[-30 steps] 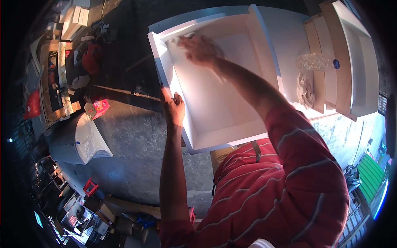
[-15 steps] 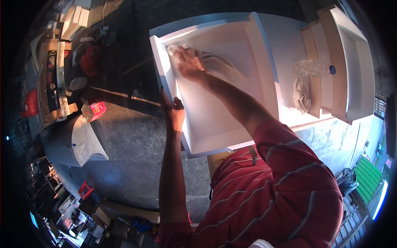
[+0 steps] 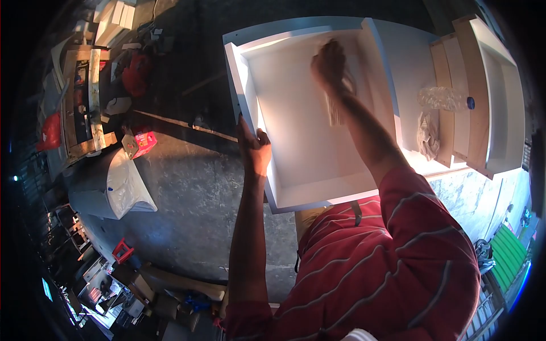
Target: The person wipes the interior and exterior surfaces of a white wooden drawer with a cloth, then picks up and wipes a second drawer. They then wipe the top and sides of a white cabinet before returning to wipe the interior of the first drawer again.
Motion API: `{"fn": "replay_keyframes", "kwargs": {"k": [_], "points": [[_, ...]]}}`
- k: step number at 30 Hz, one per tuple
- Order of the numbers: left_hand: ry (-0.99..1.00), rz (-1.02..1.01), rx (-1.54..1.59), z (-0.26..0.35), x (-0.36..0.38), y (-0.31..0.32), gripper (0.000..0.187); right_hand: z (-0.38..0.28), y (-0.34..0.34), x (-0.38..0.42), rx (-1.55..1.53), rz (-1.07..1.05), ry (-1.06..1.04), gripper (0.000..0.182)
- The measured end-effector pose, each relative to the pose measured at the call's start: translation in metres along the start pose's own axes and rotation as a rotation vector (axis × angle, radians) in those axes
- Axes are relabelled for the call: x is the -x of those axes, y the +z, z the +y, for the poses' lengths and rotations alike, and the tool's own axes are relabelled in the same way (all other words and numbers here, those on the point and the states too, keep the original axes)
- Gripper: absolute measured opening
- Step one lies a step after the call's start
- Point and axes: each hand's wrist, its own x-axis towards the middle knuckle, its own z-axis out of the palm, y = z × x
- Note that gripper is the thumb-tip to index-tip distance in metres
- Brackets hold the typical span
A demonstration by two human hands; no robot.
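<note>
A white, shallow open box (image 3: 372,74) with raised sides lies in front of me. My left hand (image 3: 256,152) grips its left side wall, with the thumb on the inner side and the fingers at the outside. Inside the box, near its top right, my right hand (image 3: 330,63) is closed round a pale cloth (image 3: 336,111), which hangs below and beside it, blurred by motion. The cloth touches or hovers close over the box's inner panel.
To the right are a clear plastic bottle (image 3: 442,98) with a blue cap, a crumpled cloth (image 3: 427,136) and another white drawer-like box (image 3: 506,96). At left are a wooden frame (image 3: 95,96), a pink carton (image 3: 140,144) and a red stool (image 3: 122,250).
My right hand has swept with the cloth from the box's top left corner to its top right. My left hand stays on the left wall. The view has shifted slightly.
</note>
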Motion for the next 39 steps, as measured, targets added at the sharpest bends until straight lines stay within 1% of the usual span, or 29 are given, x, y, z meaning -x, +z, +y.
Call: {"fn": "replay_keyframes", "kwargs": {"k": [1,2,3,4,5,7,8,9,10,11,13,14,17,18,21,23,24,25,27,28,30,31,33,34,36,37,39], "points": [[0.023,0.018,-0.027,0.000,0.000,0.000,0.054,-0.022,-0.015,0.007,-0.077,-0.206,-0.064,0.049],[0.044,0.034,-0.054,-0.001,0.001,0.001,0.054,-0.038,-0.039,0.009,-0.300,-0.360,-0.221,0.048],[0.066,0.051,-0.082,-0.001,0.001,0.002,0.053,-0.061,-0.005,0.034,-0.423,-0.103,-0.268,0.044],[0.063,0.047,-0.090,-0.003,0.001,0.003,0.053,-0.081,-0.036,0.023,-0.452,-0.291,-0.289,0.041],[0.066,0.059,-0.064,-0.006,0.002,0.005,0.053,-0.097,-0.041,0.017,-0.459,-0.299,-0.284,0.041],[0.068,0.065,-0.046,-0.003,0.004,0.004,0.053,-0.116,-0.041,0.009,-0.506,-0.444,-0.307,0.037],[0.013,0.035,0.004,0.006,0.001,0.000,0.053,-0.119,-0.041,0.002,-0.513,-0.445,-0.306,0.037],[-0.045,0.006,0.055,0.010,0.001,-0.003,0.053,-0.121,-0.042,-0.003,-0.401,-0.520,-0.354,0.039],[0.079,0.089,-0.053,-0.002,0.003,0.005,0.053,-0.122,-0.044,-0.006,-0.286,-0.594,-0.403,0.040],[0.075,0.091,-0.051,-0.001,0.003,0.004,0.053,-0.121,-0.042,-0.008,-0.285,-0.594,-0.408,0.040],[0.024,0.034,-0.058,0.000,0.002,0.002,0.053,-0.115,-0.039,-0.013,0.024,-0.627,-0.586,0.045],[0.024,0.041,-0.060,-0.001,0.002,0.002,0.053,-0.110,-0.037,-0.017,0.014,-0.694,-0.619,0.050],[0.018,0.053,-0.033,-0.001,0.001,0.003,0.053,-0.106,-0.037,-0.020,-0.076,-0.656,-0.620,0.051],[-0.005,0.032,-0.002,-0.001,0.002,0.002,0.053,-0.106,-0.038,-0.020,-0.114,-0.630,-0.662,0.050],[-0.051,0.008,0.047,0.001,-0.003,0.004,0.054,-0.115,-0.038,-0.023,-0.074,-0.604,-0.674,0.054],[-0.084,-0.010,0.061,0.001,0.000,0.003,0.054,-0.115,-0.038,-0.026,-0.089,-0.674,-0.678,0.055],[-0.056,-0.008,0.034,0.001,-0.001,0.003,0.054,-0.115,-0.039,-0.029,-0.101,-0.729,-0.676,0.056],[-0.032,-0.009,0.003,0.001,0.001,0.001,0.055,-0.116,-0.043,-0.026,-0.105,-0.737,-0.673,0.056],[-0.033,-0.006,0.000,-0.002,0.001,0.002,0.055,-0.120,-0.045,-0.026,0.083,-0.737,-0.747,0.052],[-0.035,0.000,0.001,-0.003,0.001,0.003,0.055,-0.121,-0.047,-0.026,0.081,-0.733,-0.748,0.052],[-0.025,0.008,-0.006,-0.003,0.001,0.003,0.056,-0.121,-0.043,-0.024,0.049,-0.605,-0.734,0.050],[-0.020,0.009,-0.012,-0.003,0.002,0.004,0.056,-0.119,-0.040,-0.023,0.050,-0.602,-0.735,0.050],[-0.019,0.016,-0.012,-0.002,-0.003,0.003,0.056,-0.116,-0.031,-0.025,-0.129,-0.570,-0.688,0.046],[-0.029,0.009,-0.015,-0.001,0.001,0.003,0.056,-0.113,-0.027,-0.021,-0.129,-0.581,-0.691,0.046],[-0.019,0.010,-0.017,-0.001,0.001,0.004,0.056,-0.107,-0.020,-0.022,-0.279,-0.642,-0.618,0.044],[-0.008,0.015,-0.023,-0.001,0.001,0.003,0.056,-0.100,-0.019,-0.018,-0.281,-0.645,-0.614,0.044],[-0.007,0.022,0.002,-0.006,0.000,0.005,0.056,-0.072,-0.008,-0.007,-0.388,-0.436,-0.469,0.042]]}}
